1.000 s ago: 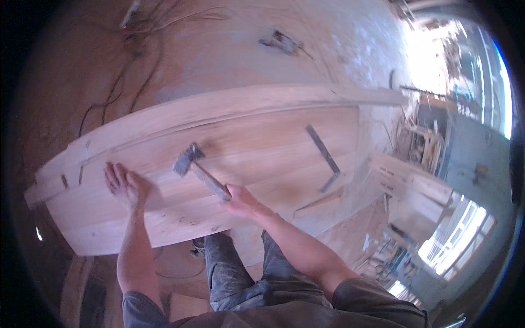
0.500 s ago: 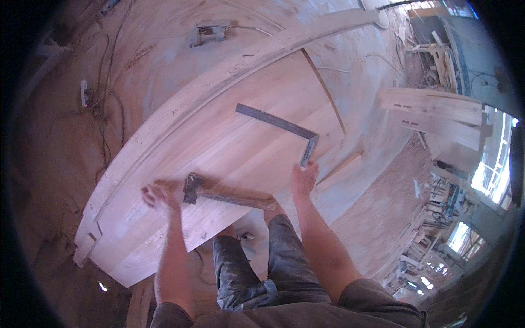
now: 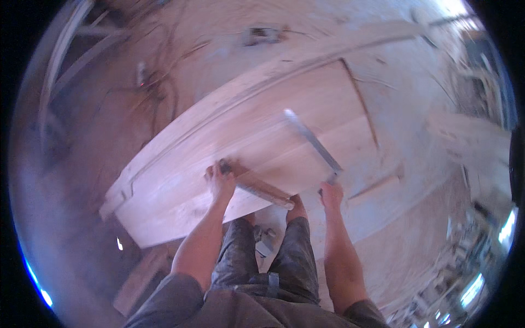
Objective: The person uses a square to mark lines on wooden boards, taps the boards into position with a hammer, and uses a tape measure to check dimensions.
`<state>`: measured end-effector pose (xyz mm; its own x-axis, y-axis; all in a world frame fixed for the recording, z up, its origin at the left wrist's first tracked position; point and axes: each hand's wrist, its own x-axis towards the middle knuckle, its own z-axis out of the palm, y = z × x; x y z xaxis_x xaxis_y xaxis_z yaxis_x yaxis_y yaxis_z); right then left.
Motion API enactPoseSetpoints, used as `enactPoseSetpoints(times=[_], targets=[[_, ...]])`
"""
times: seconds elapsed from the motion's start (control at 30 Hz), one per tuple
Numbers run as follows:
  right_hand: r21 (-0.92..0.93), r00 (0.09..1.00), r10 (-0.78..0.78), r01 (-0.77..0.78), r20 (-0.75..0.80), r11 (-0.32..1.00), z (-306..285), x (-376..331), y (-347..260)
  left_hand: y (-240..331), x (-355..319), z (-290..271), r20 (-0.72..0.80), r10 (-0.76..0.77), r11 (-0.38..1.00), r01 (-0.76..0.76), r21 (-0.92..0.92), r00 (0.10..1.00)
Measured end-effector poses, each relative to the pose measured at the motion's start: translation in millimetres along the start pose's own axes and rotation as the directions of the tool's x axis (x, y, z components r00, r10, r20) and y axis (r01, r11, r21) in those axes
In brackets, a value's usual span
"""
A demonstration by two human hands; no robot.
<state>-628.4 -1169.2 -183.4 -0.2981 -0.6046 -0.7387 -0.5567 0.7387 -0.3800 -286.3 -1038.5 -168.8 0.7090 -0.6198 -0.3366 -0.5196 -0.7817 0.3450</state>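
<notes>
- Big wood panel (image 3: pixel 262 136) lying flat and slanted across the view, right in front of the legs, handy for working on top.
- Steel square (image 3: pixel 313 142) flat on panel, near edge.
- Hammer (image 3: pixel 257 187) flat too, handle toward the body.
- Left hand (image 3: pixel 220 183) curled over hammer's head end.
- Right hand (image 3: pixel 331 192) closed on square's near end, pinching it.

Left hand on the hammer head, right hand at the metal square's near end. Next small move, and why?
Probably settle the right hand into a firm grip on the metal square before shifting it. It only meets the square's near end, the blade lies slanted across the wooden panel, and the left hand rests on the hammer. Motion blur hides both grips.
</notes>
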Motion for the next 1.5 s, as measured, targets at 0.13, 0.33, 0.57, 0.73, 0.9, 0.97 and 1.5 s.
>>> enactPoseSetpoints(times=[0.13, 0.33, 0.57, 0.73, 0.9, 0.97, 1.5], targets=[[0.340, 0.924, 0.278, -0.358, 0.264, 0.869, 6.6, -21.8, 22.0, -12.6, 26.0, -18.8, 0.055, -0.157, 0.982, 0.151, 0.113, 0.986], [0.141, 0.901, 0.344, -0.389, 0.265, 0.910, -18.0, -62.4, 38.5, 8.5, 18.3, -51.9, 0.253, -0.166, 0.986, 0.168, 0.014, 0.953], [-0.076, 0.933, 0.177, -0.161, 0.313, 0.984, -14.6, -55.9, 7.5, -56.1, 0.0, -41.2, 0.239, 0.151, 0.968, -0.095, -0.232, 0.959], [-0.131, 0.932, 0.105, -0.063, 0.346, 0.989, -7.1, -74.8, -39.6, -52.9, -24.4, -49.7, 0.156, -0.033, 0.947, 0.080, -0.311, 0.987], [-0.296, 0.888, 0.143, -0.008, 0.437, 0.955, 15.1, -109.4, -73.9, -86.3, -100.6, -67.1, 0.166, -0.373, 0.816, 0.408, -0.410, 0.913], [-0.343, 0.851, 0.177, 0.003, 0.494, 0.939, 21.6, -107.3, -85.5, -112.7, -154.0, -67.6, 0.206, -0.516, 0.603, 0.524, -0.602, 0.831], [-0.526, 0.748, 0.066, 0.398, 0.660, 0.752, 103.0, -247.9, -104.1, -233.8, -530.6, 26.6, 0.768, -0.576, -0.794, -0.031, -0.607, -0.280]])
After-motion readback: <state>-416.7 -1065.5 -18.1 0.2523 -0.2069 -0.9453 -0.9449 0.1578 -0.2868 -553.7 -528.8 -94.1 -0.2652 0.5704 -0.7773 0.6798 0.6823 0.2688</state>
